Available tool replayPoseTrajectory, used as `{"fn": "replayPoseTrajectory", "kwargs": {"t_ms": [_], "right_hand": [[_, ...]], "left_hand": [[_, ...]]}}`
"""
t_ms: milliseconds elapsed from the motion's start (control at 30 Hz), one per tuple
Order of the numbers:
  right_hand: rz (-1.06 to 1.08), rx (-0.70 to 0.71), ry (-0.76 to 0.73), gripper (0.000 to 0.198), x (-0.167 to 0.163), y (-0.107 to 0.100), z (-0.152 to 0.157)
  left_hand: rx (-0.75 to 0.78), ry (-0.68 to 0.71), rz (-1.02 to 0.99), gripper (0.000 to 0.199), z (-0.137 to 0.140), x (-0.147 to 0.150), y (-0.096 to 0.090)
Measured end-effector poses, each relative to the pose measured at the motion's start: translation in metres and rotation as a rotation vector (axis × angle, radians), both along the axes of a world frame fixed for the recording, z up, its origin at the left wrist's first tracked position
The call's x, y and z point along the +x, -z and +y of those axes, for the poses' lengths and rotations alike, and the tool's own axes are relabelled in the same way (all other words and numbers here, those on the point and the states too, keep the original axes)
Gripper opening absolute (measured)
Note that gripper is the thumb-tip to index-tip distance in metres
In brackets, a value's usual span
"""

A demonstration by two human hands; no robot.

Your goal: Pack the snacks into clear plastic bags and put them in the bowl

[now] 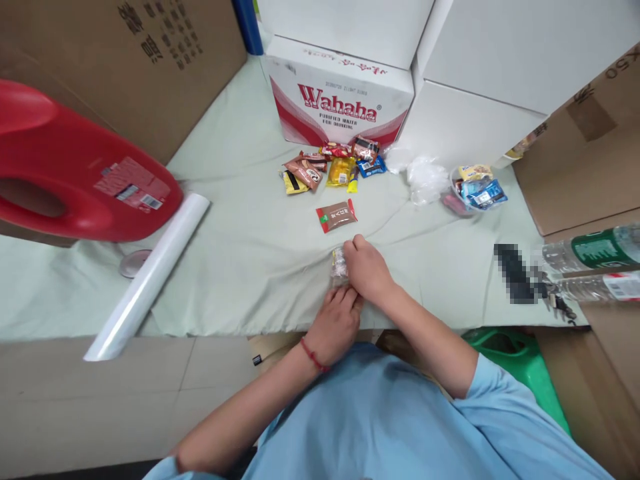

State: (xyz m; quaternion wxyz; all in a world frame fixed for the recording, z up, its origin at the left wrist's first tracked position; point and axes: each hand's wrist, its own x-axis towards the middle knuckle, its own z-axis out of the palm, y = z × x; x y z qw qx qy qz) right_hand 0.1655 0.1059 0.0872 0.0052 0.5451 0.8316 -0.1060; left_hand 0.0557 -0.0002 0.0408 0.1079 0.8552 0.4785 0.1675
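Note:
A small clear plastic packet [339, 264] with shiny, yellowish contents lies near the front of the cloth-covered table. My right hand [369, 268] is closed on its right side, thumb and fingers pinched together. At the packet's near end, my left hand [340, 319], wearing a red string bracelet, has its fingers curled down against the plastic. The fingertips of both hands are partly hidden, and the hands nearly touch. Just beyond them lies a brown snack packet with red ends [337, 216]. Farther back sits a pile of wrapped snacks in several colours [342, 172].
A Wahaha water carton [345, 100] stands at the back. On the left are a red jug [85, 167] and a white roll [150, 273]. To the right are crumpled clear plastic [427, 179], a bowl of snacks [477, 190], keys [557, 303] and water bottles [595, 253].

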Motion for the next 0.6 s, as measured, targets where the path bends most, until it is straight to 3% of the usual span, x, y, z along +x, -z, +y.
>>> {"fn": "replayPoseTrajectory", "kwargs": {"t_ms": [100,233,300,433,533,600], "right_hand": [[0.010,0.110,-0.036,0.026,-0.002,0.013,-0.016],[0.026,0.142,0.002,0.065,-0.012,0.020,-0.026],[0.011,0.132,0.032,0.060,-0.016,0.020,-0.023],[0.053,0.106,0.036,0.027,-0.006,0.005,-0.018],[0.312,0.085,0.052,0.029,0.021,-0.017,-0.020],[0.568,-0.006,0.069,0.031,0.042,-0.028,-0.023]], "left_hand": [[-0.010,0.039,-0.096,0.039,-0.014,-0.018,0.003],[-0.046,-0.050,-0.184,0.034,-0.019,-0.033,0.005],[-0.061,-0.100,-0.257,0.031,-0.017,-0.036,0.004],[-0.062,-0.255,-0.494,0.026,-0.011,-0.039,-0.006],[-0.122,-0.441,-0.681,0.028,-0.003,-0.042,-0.012],[-0.231,-0.508,-0.832,0.047,0.004,-0.041,-0.014]]}}
